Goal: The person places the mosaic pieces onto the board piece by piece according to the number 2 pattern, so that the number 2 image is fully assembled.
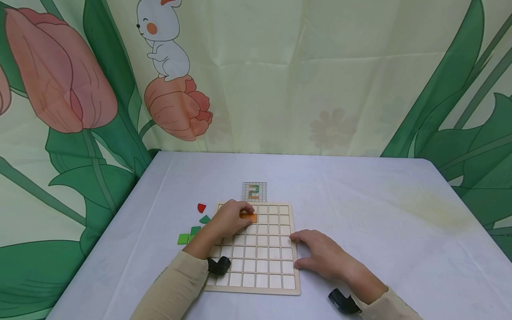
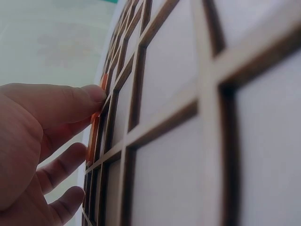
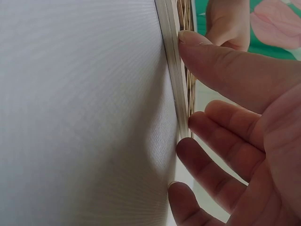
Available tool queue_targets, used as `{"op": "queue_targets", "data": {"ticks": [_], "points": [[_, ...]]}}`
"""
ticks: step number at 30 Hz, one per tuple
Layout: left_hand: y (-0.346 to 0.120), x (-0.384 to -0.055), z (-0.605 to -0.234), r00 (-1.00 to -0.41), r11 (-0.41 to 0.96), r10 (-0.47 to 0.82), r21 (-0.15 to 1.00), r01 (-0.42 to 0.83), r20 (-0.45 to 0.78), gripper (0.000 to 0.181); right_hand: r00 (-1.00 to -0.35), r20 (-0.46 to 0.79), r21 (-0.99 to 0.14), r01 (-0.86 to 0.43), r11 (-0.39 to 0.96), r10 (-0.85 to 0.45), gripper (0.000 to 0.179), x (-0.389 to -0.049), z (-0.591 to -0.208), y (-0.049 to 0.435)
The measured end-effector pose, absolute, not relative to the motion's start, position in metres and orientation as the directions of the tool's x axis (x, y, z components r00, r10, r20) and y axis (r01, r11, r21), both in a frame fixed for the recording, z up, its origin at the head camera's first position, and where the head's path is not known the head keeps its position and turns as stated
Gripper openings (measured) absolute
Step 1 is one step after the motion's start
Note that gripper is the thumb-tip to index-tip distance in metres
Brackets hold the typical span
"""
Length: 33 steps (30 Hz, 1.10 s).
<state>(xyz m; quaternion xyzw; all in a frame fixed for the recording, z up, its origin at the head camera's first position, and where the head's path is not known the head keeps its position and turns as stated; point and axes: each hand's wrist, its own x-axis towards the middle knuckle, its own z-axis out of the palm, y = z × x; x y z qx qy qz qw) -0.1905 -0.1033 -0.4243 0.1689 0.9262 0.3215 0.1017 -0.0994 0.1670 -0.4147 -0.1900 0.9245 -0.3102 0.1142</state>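
A wooden grid board (image 1: 297, 271) lies on the white table. My left hand (image 1: 229, 218) reaches over its upper left part. Between thumb and fingers it pinches an orange tile (image 2: 104, 81) at the grid. Another orange tile (image 2: 93, 141) sits beside it in the left wrist view; in the head view the fingers partly cover the orange pieces (image 1: 253, 218). At the board's right edge is my right hand (image 1: 322, 254), its thumb and fingers loosely spread and touching the frame. In the right wrist view the thumb (image 3: 221, 63) rests on the rim.
Beyond the board lies a small gridded pattern card (image 1: 254, 191). Left of the board are a red piece (image 1: 202, 208), a dark green piece (image 1: 205, 219), a green square (image 1: 195, 230) and a light green square (image 1: 183, 239). A printed curtain (image 1: 272, 89) hangs behind the table.
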Motion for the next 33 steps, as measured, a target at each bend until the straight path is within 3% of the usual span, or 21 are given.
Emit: {"op": "queue_targets", "data": {"ticks": [33], "points": [[-0.130, -0.182, -0.413, -0.951, 0.756, 0.301, 0.625, 0.195, -0.067, 0.025, -0.893, -0.069, -0.606, -0.316, 0.730, -0.444, 0.058, -0.099, -0.416, 0.170]]}}
